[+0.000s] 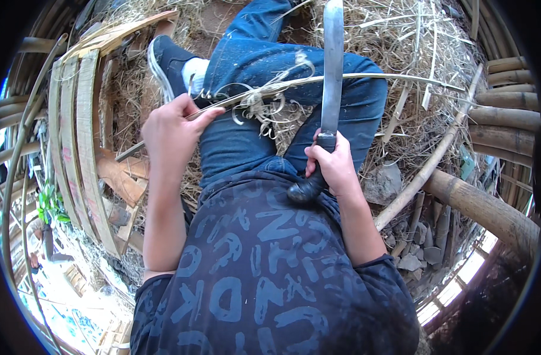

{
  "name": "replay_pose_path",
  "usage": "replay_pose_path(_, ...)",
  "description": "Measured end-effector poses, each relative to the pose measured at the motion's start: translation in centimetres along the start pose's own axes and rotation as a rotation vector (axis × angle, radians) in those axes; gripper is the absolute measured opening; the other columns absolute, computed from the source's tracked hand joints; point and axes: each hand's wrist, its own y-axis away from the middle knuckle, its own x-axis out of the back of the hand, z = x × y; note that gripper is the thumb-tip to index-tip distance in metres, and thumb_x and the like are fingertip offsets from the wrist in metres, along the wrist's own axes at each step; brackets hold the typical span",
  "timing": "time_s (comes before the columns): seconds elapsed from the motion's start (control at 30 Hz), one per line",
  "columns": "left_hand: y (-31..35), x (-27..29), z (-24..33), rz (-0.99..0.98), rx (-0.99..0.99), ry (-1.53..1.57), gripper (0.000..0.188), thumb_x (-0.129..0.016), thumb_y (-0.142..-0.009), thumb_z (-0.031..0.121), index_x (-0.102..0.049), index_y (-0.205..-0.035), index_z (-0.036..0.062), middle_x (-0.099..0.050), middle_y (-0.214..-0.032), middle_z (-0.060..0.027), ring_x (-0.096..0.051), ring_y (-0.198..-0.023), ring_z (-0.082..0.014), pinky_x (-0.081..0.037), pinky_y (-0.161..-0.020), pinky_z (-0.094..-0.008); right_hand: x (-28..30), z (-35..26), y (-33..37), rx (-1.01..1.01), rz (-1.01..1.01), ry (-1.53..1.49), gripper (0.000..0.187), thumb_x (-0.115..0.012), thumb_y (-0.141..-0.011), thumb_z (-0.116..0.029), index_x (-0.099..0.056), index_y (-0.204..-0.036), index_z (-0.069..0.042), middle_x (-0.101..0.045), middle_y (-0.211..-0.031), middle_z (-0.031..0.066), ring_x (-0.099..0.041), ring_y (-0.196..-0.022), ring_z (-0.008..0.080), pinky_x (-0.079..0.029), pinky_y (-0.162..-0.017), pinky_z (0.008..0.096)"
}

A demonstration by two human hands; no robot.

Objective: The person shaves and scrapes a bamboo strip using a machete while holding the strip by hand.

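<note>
The left hand (171, 131) pinches a thin pale bamboo strip (318, 81) lying across the knees. The right hand (335, 165) is clamped on the dark handle of a long steel blade (332, 65), which crosses the strip.

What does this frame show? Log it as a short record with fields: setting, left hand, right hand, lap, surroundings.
setting: person seated on a ground strewn with dry shavings
left hand: left hand pinches a thin bamboo strip
right hand: right hand grips the dark handle of a long knife, blade pointing away, crossing the strip
lap: curled shavings on blue jeans
surroundings: flat bamboo slats at left, thick bamboo poles at right
</note>
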Motion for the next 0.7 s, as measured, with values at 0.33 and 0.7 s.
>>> replay_pose_path(0.33,-0.2,-0.6,0.1,0.068,-0.081,-0.059,0.049,-0.086,-0.07,0.042,-0.057,-0.062,0.003,-0.052,-0.05,-0.0035,-0.045,-0.047,-0.0133,-0.036,-0.05,-0.0292,-0.4,-0.1,0.4,-0.054,-0.057,0.06,0.022,-0.061,-0.077,0.005,-0.051,-0.097,0.002,-0.054,-0.068,0.0031,-0.054,-0.047,0.0102,-0.047,-0.043,0.0273)
replay_pose_path(0.7,-0.2,-0.6,-0.7,0.08,-0.06,-0.025,0.051,-0.085,-0.069,0.046,-0.056,-0.061,0.0041,-0.051,-0.049,-0.0036,-0.046,-0.046,-0.0154,-0.036,-0.049,-0.0312,-0.2,-2.1,0.9,-0.181,-0.281,0.143,0.025,-0.064,-0.076,0.005,-0.054,-0.098,0.001,-0.056,-0.066,0.0024,-0.054,-0.048,0.009,-0.046,-0.043,0.0254)
